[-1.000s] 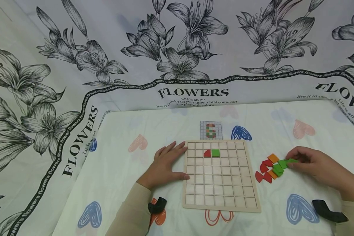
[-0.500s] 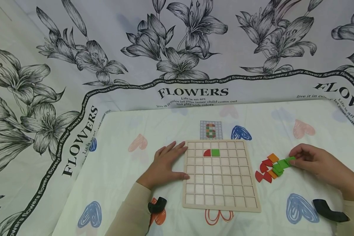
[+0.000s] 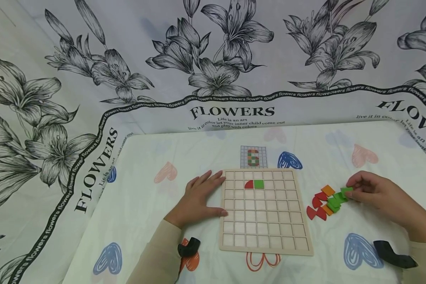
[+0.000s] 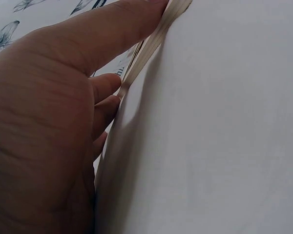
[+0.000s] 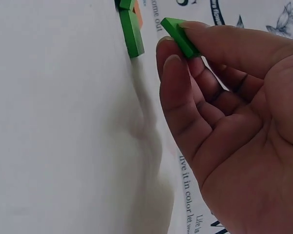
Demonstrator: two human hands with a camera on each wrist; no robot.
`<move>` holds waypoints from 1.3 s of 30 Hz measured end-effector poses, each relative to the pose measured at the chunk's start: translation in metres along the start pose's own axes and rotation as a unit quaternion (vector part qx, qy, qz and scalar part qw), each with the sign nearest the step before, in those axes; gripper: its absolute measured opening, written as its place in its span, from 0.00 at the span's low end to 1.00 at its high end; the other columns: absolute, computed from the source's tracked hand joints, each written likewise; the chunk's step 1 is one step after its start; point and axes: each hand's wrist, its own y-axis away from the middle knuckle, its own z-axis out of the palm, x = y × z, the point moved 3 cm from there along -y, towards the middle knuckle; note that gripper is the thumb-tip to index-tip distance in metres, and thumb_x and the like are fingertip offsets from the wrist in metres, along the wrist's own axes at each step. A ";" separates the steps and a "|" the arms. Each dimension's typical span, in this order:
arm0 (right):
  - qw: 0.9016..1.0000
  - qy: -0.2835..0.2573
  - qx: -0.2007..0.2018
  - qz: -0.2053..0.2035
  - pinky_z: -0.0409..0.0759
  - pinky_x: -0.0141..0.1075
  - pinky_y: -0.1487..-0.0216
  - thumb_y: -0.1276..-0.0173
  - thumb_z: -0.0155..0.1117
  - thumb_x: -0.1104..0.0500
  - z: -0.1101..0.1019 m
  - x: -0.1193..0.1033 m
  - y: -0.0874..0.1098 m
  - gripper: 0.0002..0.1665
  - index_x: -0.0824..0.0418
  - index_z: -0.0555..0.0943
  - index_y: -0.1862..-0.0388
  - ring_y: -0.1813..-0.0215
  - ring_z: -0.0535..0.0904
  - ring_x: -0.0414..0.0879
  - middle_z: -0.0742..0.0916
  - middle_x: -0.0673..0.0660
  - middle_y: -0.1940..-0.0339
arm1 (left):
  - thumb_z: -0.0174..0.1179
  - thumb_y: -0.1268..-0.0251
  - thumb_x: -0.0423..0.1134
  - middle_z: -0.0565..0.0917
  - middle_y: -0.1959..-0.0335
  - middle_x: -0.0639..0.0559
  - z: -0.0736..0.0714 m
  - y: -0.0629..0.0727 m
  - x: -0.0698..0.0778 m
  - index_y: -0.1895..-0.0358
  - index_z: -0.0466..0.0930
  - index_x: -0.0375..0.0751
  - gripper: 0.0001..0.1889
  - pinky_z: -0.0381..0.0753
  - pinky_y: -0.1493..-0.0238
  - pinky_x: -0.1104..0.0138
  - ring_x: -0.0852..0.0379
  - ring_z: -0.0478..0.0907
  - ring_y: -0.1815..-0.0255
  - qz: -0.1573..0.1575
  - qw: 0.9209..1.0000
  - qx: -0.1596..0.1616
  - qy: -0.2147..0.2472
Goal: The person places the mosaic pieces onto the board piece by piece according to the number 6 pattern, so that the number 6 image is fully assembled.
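Pinching 1 green tile (image 5: 179, 37), seemingly square: right hand (image 3: 380, 196); left hand (image 3: 199, 200) splayed against board (image 3: 266, 216).

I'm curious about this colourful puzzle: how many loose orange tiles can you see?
2, both in the pile of tiles right of the board: the farther orange tile at the far edge, the nearer orange tile beside some green tiles. Others may be hidden underneath.

We see a green tile (image 5: 178, 37), tilted, pinched by the right hand (image 3: 381, 198) toward the right edge of the tabletop (image 3: 198, 152); the pale wooden grid board (image 3: 264, 215) lies flat, its left edge touching the left hand (image 3: 200, 200).
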 end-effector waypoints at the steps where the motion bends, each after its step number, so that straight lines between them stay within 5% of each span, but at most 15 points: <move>1: 1.000 -0.003 0.001 -0.002 0.79 0.28 0.62 0.22 0.72 0.66 0.000 -0.001 0.000 0.12 0.68 0.80 0.47 0.63 0.81 0.44 0.88 0.53 0.63 | 0.70 0.40 0.76 0.52 0.12 0.72 0.000 0.000 0.000 0.12 0.61 0.63 0.54 0.40 0.18 0.47 0.61 0.38 0.11 0.001 1.000 0.000 -0.001; 14: 0.998 -0.034 0.009 -0.056 0.80 0.24 0.60 0.26 0.72 0.72 0.009 -0.019 -0.002 0.13 0.69 0.85 0.45 0.61 0.83 0.42 0.89 0.53 0.61 | 0.70 0.40 0.75 0.51 0.12 0.72 0.000 -0.002 0.001 0.12 0.61 0.63 0.55 0.39 0.18 0.48 0.61 0.37 0.11 -0.002 1.000 -0.003 0.000; 20: 0.998 -0.032 -0.005 -0.050 0.81 0.25 0.58 0.26 0.72 0.71 0.015 -0.025 -0.003 0.13 0.67 0.87 0.44 0.60 0.84 0.41 0.90 0.49 0.56 | 0.70 0.40 0.75 0.52 0.12 0.72 -0.001 -0.002 0.002 0.12 0.61 0.62 0.54 0.40 0.18 0.48 0.61 0.37 0.11 -0.005 1.000 -0.003 0.002; 39: 0.994 -0.068 -0.015 -0.089 0.82 0.30 0.63 0.25 0.71 0.72 0.029 -0.047 -0.006 0.14 0.65 0.86 0.43 0.60 0.84 0.44 0.90 0.57 0.59 | 0.71 0.41 0.74 0.52 0.11 0.70 0.000 -0.003 0.003 0.12 0.61 0.62 0.54 0.40 0.18 0.47 0.62 0.37 0.11 -0.013 1.000 -0.004 -0.004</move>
